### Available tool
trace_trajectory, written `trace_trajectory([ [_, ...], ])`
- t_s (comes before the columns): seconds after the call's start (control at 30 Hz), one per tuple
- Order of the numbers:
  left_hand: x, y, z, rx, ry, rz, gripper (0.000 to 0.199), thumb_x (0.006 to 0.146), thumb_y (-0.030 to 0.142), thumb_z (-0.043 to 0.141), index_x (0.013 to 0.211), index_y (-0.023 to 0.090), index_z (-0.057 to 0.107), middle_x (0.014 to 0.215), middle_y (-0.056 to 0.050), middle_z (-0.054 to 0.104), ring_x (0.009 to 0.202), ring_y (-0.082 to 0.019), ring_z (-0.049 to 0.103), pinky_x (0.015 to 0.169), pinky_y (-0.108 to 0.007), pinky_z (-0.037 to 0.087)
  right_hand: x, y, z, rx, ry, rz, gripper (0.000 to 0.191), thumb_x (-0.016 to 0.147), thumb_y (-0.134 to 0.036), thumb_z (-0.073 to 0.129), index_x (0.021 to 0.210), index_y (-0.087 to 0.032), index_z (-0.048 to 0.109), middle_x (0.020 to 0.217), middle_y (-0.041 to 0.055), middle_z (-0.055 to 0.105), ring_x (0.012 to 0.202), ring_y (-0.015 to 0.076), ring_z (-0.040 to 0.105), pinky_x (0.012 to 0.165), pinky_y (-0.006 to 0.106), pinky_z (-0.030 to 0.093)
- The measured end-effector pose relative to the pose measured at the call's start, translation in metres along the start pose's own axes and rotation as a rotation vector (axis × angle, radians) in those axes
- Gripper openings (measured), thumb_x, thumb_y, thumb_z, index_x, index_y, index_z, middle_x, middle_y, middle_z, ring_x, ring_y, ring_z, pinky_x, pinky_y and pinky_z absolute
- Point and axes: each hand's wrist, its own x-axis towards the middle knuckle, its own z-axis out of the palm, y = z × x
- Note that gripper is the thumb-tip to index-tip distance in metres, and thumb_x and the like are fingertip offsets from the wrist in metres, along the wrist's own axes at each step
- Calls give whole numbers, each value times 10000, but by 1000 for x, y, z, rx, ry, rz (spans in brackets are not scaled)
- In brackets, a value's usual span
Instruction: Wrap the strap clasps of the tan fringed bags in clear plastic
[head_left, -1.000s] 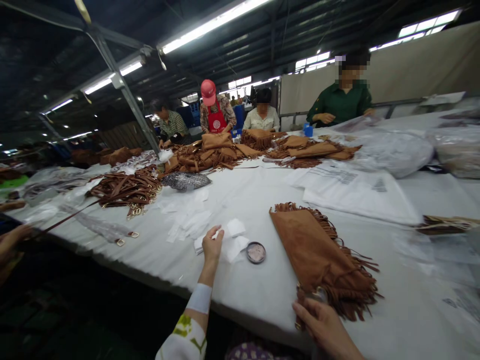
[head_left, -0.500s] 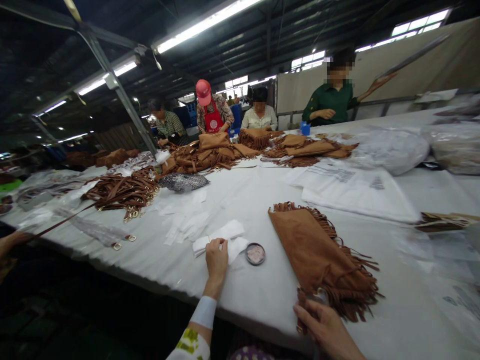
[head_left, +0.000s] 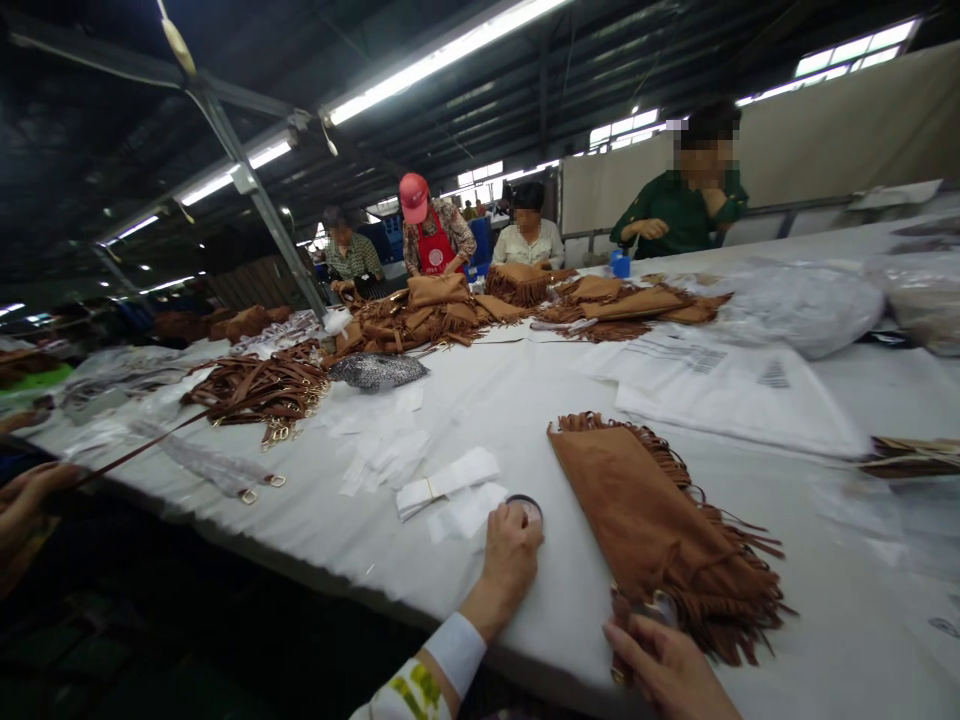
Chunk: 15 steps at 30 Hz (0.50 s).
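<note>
Round dish point(head_left: 532, 510): my left hand point(head_left: 510, 560) was at it, fingers curled over the near edge; I couldn't tell whether they gripped.
Strap end point(head_left: 619, 668): pinched nearly closed in my right hand point(head_left: 670, 665).
Fringed bag point(head_left: 652, 500): flat on the table point(head_left: 510, 400), at twelve o'clock from my right hand.
Paper slips point(head_left: 465, 473): ten o'clock from my left.
Touch: the dish, I judged, called for light fingertips.

Relative to the metal post point(head_left: 259, 205), I see glaring tube lights on both sides, dark roof above, blurred faces beyond.
</note>
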Motion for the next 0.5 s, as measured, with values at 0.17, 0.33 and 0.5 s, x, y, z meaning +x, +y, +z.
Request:
trace_trajectory([
  [0.17,-1,-25,-18,-221,251,-204,334,874,387,491,610,213,598,704,-53,584,758,-202,499,743,-334,345,0,-2,0,-11,-7,16,458,694,-638,522,620,-187,536,506,-35,467,449,99,358,436,234,265],
  [0.33,-12,-91,-41,-256,317,-602,442,854,508,452,522,223,511,578,-31,568,602,-179,506,621,-295,322,0,-2,0,-15,5,6,436,697,-616,531,625,-185,538,507,-37,457,468,106,376,464,236,293],
  [0.5,-5,-149,-53,-190,283,-781,482,858,560,357,658,203,612,709,-100,676,691,-232,594,639,-300,355,1,0,1,-32,15,-3,429,704,-610,535,595,-195,534,510,-25,491,473,120,406,466,243,312],
])
